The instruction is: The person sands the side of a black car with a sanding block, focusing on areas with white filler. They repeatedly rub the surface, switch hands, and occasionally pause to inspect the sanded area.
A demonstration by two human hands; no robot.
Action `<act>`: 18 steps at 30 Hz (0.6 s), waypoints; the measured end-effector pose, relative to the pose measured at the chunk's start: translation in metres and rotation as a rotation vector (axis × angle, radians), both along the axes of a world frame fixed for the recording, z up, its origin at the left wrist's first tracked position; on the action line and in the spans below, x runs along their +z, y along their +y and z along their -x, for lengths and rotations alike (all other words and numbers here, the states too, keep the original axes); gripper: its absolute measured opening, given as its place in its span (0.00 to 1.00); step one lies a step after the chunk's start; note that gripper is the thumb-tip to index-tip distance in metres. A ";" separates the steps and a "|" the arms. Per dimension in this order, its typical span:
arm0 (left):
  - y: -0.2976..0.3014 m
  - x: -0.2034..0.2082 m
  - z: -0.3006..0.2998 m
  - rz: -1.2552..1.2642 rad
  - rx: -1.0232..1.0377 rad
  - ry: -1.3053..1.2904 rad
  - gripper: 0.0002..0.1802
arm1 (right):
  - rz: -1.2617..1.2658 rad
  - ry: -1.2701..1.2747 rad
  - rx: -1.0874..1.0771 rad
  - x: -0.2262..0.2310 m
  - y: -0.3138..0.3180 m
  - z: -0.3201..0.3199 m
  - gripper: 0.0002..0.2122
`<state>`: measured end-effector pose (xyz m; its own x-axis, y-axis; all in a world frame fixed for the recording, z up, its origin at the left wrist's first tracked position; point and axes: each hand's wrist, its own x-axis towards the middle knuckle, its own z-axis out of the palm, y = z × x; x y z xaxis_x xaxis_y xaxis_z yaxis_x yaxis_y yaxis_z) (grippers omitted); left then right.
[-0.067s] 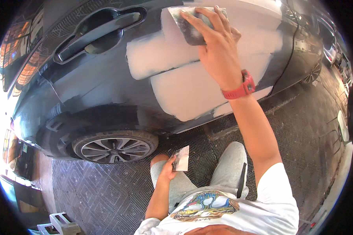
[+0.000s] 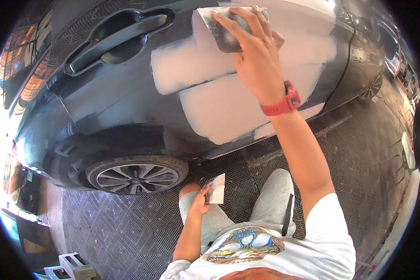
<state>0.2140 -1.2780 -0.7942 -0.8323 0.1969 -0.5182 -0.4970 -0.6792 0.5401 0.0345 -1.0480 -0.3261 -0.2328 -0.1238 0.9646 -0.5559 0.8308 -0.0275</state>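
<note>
My right hand (image 2: 260, 56), with a red watch on the wrist, is pressed over a flat putty spreader (image 2: 228, 41) with pale smears, its fingers spread across the plate. The spreader lies against a car's side panel, over a patch of pinkish-white body filler (image 2: 219, 114). The patch spans several broad strips, split by a thin dark line. Low by my left knee, my left hand (image 2: 199, 200) grips a small flat plate (image 2: 216, 189) with pale filler on it. The fingers wrap around its left edge and their far side is hidden.
The dark car body (image 2: 112, 102) fills the upper view, with a door handle (image 2: 126, 39) at the upper left and a wheel (image 2: 137, 178) below. Ribbed floor mats (image 2: 126, 224) lie under me. A white plastic stool (image 2: 70, 268) stands at the lower left.
My right hand and the spreader have shifted slightly left and up along the panel. My left hand and its plate have stayed put.
</note>
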 end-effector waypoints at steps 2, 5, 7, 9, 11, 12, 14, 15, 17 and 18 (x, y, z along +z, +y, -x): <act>0.001 0.001 -0.001 -0.002 0.002 0.001 0.24 | 0.006 0.017 -0.009 -0.002 -0.006 0.007 0.37; 0.004 0.006 -0.003 0.015 0.019 -0.025 0.24 | -0.020 -0.001 -0.028 -0.010 -0.012 0.018 0.37; 0.005 0.008 -0.005 0.040 0.043 -0.057 0.24 | -0.061 -0.014 -0.045 -0.019 -0.014 0.012 0.37; 0.002 0.005 -0.002 0.031 0.016 -0.042 0.22 | -0.173 -0.104 -0.073 -0.027 -0.013 0.002 0.36; 0.000 0.004 0.000 0.028 -0.006 -0.030 0.21 | -0.255 -0.197 -0.065 -0.031 -0.004 -0.011 0.35; -0.001 0.004 -0.002 0.029 -0.010 -0.033 0.21 | -0.283 -0.250 -0.038 -0.033 0.002 -0.017 0.35; -0.003 0.001 -0.003 0.019 -0.009 -0.023 0.21 | -0.274 -0.293 -0.024 -0.028 0.015 -0.023 0.35; -0.004 -0.001 -0.005 0.006 -0.001 -0.017 0.21 | -0.240 -0.288 -0.033 -0.024 0.020 -0.025 0.35; 0.003 0.006 -0.002 -0.002 0.001 -0.013 0.21 | -0.154 -0.218 -0.050 -0.020 0.027 -0.020 0.36; 0.005 0.009 -0.003 0.007 0.008 -0.016 0.21 | -0.099 -0.151 -0.044 -0.019 0.028 -0.011 0.37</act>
